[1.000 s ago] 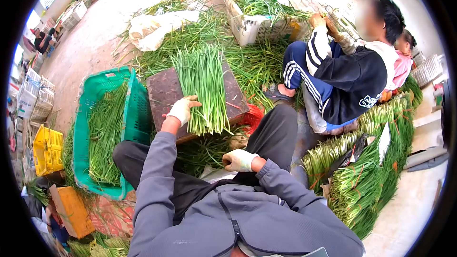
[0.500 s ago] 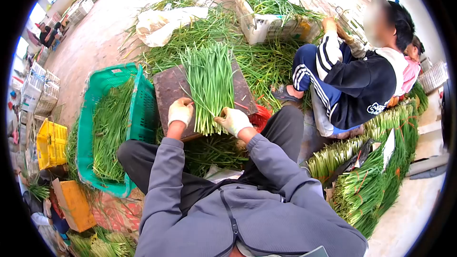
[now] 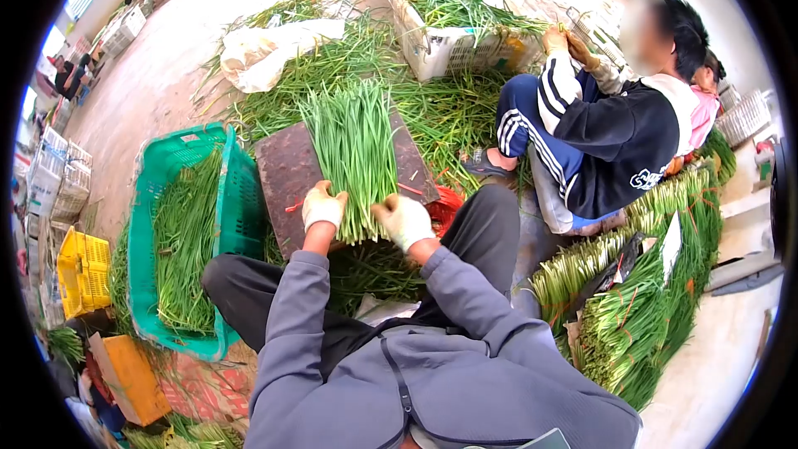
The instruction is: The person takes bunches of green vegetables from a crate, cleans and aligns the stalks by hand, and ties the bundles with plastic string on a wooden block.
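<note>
A bundle of long green stalks (image 3: 353, 154) lies on a dark board (image 3: 287, 162) in front of me, its pale ends toward my body. My left hand (image 3: 323, 205), in a whitish glove, is at the left side of the pale ends, thumb and fingers apart. On the right side, my right hand (image 3: 402, 221), also gloved, touches the stalk ends with its fingers bent; whether it grips any stalks is unclear. Red ties (image 3: 410, 189) lie on the board to the right of the bundle.
At left stands a green basket (image 3: 229, 208) of stalks, beside a yellow crate (image 3: 83, 273). A co-worker (image 3: 615, 129) sits at right by a white crate (image 3: 432, 54). Tied bundles (image 3: 636, 316) line the right; loose stalks (image 3: 449, 116) cover the floor ahead.
The view has shifted slightly. My left hand's thumb and fingers have spread beside the bundle, and my right hand has turned against the stalk ends. A red tie now shows near my left hand.
</note>
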The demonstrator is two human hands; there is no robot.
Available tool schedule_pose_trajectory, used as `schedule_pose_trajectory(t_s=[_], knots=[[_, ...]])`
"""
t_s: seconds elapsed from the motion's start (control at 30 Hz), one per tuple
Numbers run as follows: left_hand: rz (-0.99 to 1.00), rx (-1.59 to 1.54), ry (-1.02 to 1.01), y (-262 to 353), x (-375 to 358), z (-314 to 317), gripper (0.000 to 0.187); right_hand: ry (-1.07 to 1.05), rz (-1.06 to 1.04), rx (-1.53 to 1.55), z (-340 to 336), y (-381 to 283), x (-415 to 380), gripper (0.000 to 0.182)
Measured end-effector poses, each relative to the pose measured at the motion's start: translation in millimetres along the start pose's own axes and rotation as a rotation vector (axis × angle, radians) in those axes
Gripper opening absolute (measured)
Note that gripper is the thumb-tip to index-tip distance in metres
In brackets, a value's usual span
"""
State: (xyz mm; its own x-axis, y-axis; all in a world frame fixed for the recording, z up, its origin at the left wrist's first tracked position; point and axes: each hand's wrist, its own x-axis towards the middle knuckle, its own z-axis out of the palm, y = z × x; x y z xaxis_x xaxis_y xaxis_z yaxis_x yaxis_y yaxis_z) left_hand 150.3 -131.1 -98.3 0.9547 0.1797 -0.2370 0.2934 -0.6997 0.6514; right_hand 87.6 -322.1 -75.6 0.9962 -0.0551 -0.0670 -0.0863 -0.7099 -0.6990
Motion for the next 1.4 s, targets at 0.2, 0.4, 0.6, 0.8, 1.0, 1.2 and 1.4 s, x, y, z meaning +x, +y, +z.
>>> schedule_pose_trajectory(t_s=[0.2,0.4,0.6,0.8,1.0,1.2,1.4], knots=[[-0.135,0.329,0.048,0.4,-5.5,8.5,0.070,-0.214,0.343,-0.198,6.6,65.9,14.1,0.046],[-0.069,0.229,0.018,-16.3,-6.6,44.0,0.063,-0.132,0.035,-0.037,44.9,57.3,17.5,0.031],[-0.082,0.267,-0.015,-5.2,-17.6,27.5,0.062,-0.190,-0.015,-0.056,52.4,59.3,29.7,0.029],[0.293,0.006,0.305,1.1,-62.5,-122.9,0.053,-0.123,-0.090,-0.106,52.3,98.1,29.9,0.027],[0.007,-0.210,0.494,-147.4,-51.2,-278.3,0.059,0.128,-0.119,0.067,18.3,77.5,9.6,0.023],[-0.232,0.233,0.229,-297.0,86.2,-276.6,0.106,0.139,-0.020,0.194,20.5,34.8,-12.5,0.022],[-0.231,0.433,0.021,-285.6,181.4,-258.3,0.137,0.133,-0.036,0.263,36.0,5.0,-11.6,0.029]])
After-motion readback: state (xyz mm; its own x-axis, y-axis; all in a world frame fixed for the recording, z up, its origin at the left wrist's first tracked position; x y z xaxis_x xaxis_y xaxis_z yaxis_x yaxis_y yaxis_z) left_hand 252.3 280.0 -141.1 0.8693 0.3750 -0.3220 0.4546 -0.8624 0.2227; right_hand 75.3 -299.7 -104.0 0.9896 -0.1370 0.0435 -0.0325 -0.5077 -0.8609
